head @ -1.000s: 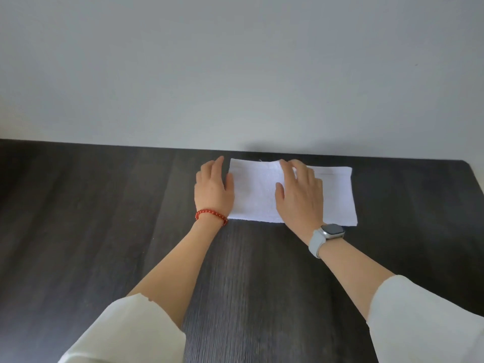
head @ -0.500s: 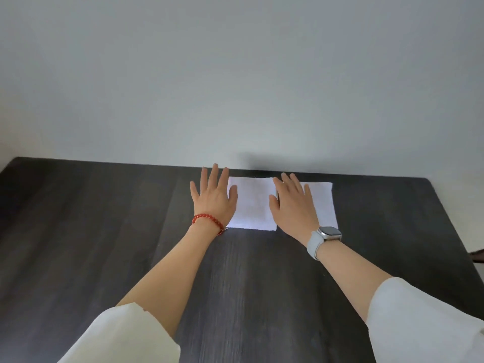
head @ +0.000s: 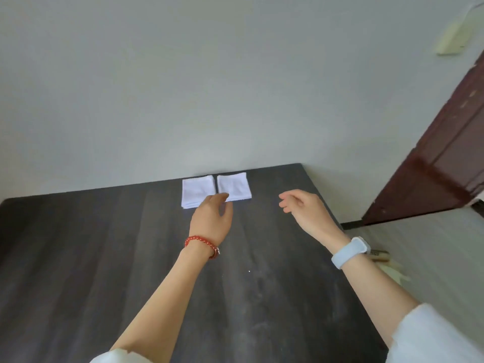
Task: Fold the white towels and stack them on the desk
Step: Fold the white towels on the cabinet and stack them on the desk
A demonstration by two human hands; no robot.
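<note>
Two hands, two towel piles, one desk. The left hand (head: 211, 221) has its fingers loosely curled downward, their tips at the near edges of the piles where the two meet; whether they touch or pinch cloth, I cannot tell. The right hand (head: 303, 209) hangs above the desk (head: 104, 258) with fingers relaxed and slightly bent, holding nothing, well right of the piles. The left pile (head: 196, 191) and right pile (head: 234, 186) of folded white towels lie side by side, nearly touching, at the desk's far edge against the wall (head: 209, 87). A red bracelet (head: 201, 244) circles the left wrist, a watch (head: 351, 251) the right.
</note>
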